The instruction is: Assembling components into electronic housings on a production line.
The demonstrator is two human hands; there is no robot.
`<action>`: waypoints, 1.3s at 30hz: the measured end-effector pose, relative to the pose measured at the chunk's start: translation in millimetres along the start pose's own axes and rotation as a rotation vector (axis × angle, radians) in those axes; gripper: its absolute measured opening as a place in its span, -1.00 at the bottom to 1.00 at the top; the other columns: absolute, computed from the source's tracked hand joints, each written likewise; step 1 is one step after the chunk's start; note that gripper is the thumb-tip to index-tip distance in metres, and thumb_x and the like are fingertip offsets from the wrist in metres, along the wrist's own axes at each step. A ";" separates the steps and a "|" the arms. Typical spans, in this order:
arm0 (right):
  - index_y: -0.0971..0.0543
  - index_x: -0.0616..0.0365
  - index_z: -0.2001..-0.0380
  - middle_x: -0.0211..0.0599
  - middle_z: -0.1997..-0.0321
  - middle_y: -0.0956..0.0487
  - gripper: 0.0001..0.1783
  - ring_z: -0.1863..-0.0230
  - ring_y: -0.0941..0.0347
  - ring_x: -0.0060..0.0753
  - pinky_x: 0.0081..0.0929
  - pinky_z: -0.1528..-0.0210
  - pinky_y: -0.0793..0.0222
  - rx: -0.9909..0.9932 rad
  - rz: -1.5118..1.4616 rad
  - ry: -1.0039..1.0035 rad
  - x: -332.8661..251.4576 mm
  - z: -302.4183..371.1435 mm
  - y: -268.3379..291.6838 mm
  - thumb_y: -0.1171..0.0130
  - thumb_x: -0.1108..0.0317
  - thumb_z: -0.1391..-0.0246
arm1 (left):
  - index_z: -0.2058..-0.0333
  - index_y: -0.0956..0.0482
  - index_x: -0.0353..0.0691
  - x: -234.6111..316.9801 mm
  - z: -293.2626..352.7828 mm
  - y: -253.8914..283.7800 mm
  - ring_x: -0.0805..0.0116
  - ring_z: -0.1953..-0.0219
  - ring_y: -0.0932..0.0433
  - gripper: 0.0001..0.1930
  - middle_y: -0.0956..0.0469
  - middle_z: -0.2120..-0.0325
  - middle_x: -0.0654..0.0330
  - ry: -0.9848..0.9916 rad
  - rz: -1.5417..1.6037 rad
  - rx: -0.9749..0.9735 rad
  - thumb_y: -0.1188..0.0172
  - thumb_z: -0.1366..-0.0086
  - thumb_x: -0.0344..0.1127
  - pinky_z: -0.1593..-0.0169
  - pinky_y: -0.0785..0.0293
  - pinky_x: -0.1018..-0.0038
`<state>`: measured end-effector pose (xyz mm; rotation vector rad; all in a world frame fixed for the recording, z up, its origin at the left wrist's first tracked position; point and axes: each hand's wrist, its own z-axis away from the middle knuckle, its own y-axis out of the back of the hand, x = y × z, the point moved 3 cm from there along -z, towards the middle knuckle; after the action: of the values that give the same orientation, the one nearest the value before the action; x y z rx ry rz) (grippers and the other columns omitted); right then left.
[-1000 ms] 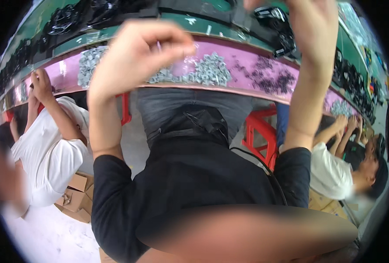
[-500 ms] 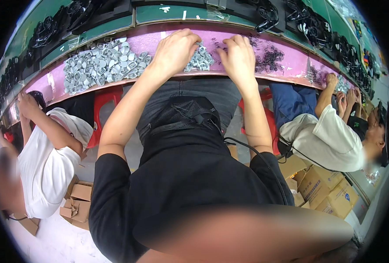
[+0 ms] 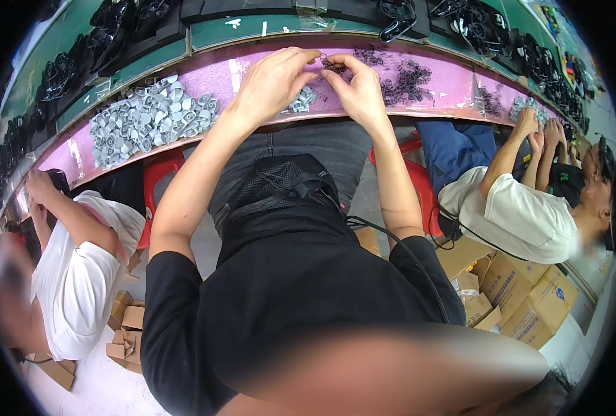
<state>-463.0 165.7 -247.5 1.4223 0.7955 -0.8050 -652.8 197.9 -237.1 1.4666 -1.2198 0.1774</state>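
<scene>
My left hand (image 3: 270,82) and my right hand (image 3: 356,91) are close together above the pink work surface (image 3: 214,71), fingertips nearly meeting. The fingers of both are bent in a pinch. A tiny dark loop-like part (image 3: 324,58) shows between the fingertips; whatever else they hold is too small to make out. Partly hidden behind the hands lies a small cluster of grey plastic caps (image 3: 302,101). A larger heap of grey caps (image 3: 145,118) spreads to the left of my left hand. Small black wire-like parts (image 3: 406,83) are scattered to the right of my right hand.
Beyond the pink strip runs a green bench (image 3: 252,26) with black moulded housings (image 3: 396,19) along it. Co-workers in pale shirts sit on the left (image 3: 79,277) and right (image 3: 523,215). Cardboard boxes (image 3: 530,298) and red stools (image 3: 426,180) stand below.
My hands have come together, the right moving left toward the left hand. Both now pinch where the fingertips meet. The view has shifted slightly.
</scene>
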 end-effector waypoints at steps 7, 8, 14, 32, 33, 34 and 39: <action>-0.72 0.37 0.09 -0.16 0.15 -0.76 -0.70 0.16 -0.65 -0.43 -0.47 0.02 -0.53 -0.139 0.004 0.040 -12.6 -6.4 8.8 -0.40 0.42 -0.13 | -0.06 -0.64 -0.19 -0.9 -0.4 8.9 0.04 0.15 -0.69 -0.65 -0.66 0.16 0.09 -0.136 -0.033 0.024 -0.36 -0.30 -0.35 0.08 -0.64 0.24; -0.72 0.37 0.09 -0.16 0.15 -0.76 -0.70 0.16 -0.65 -0.43 -0.47 0.02 -0.53 -0.139 0.004 0.041 -14.6 -6.7 8.8 -0.40 0.42 -0.13 | -0.04 -0.65 -0.17 -1.8 0.0 9.9 0.05 0.14 -0.68 -0.67 -0.64 0.15 0.11 -0.127 -0.059 -0.001 -0.36 -0.29 -0.36 0.09 -0.64 0.24; -0.72 0.37 0.11 -0.32 0.30 -0.70 -0.71 0.28 -0.54 -0.59 -0.54 0.15 -0.48 -0.168 -0.030 0.050 -12.3 -10.0 13.1 -0.41 0.41 -0.15 | 0.06 -0.66 -0.14 7.8 -5.9 16.8 0.08 0.08 -0.65 -0.73 -0.60 0.07 0.15 -0.147 -0.137 -0.031 -0.37 -0.25 -0.37 0.11 -0.63 0.22; -0.74 0.33 0.17 -0.33 0.22 -0.72 -0.79 0.23 -0.59 -0.55 -0.57 0.16 -0.50 0.019 -0.082 0.167 -11.7 -1.4 32.1 -0.41 0.56 -0.09 | 0.01 -0.62 -0.25 0.5 -4.9 8.0 0.12 0.19 -0.69 -0.75 -0.63 0.21 0.09 0.423 0.341 -0.216 -0.26 -0.41 -0.31 0.16 -0.62 0.29; -0.74 0.33 0.17 -0.33 0.22 -0.72 -0.79 0.23 -0.59 -0.55 -0.57 0.16 -0.50 0.019 -0.082 0.169 -12.0 -2.7 33.3 -0.41 0.56 -0.09 | 0.04 -0.64 -0.24 9.6 -6.3 13.2 0.13 0.17 -0.69 -0.76 -0.63 0.17 0.11 0.125 0.177 0.053 -0.28 -0.38 -0.29 0.16 -0.64 0.30; -0.74 0.34 0.16 -0.34 0.24 -0.70 -0.79 0.23 -0.58 -0.55 -0.57 0.16 -0.49 -0.022 -0.102 0.112 -10.5 -2.9 33.7 -0.40 0.56 -0.10 | 0.04 -0.64 -0.24 12.0 -7.1 11.0 0.13 0.17 -0.69 -0.76 -0.63 0.17 0.11 0.119 0.180 0.050 -0.28 -0.38 -0.29 0.16 -0.64 0.30; -0.74 0.35 0.16 -0.31 0.25 -0.67 -0.77 0.16 -0.57 -0.52 -0.53 0.05 -0.46 -0.128 -0.150 0.091 -5.2 -2.5 41.9 -0.41 0.52 -0.09 | 0.07 -0.67 -0.16 11.6 -11.3 -1.2 0.11 0.12 -0.68 -0.74 -0.62 0.13 0.14 -0.286 -0.090 0.023 -0.33 -0.26 -0.36 0.15 -0.66 0.30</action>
<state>-429.8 168.0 -221.3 1.3035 1.0155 -0.7935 -641.1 200.2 -226.1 1.6020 -1.3789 -0.0830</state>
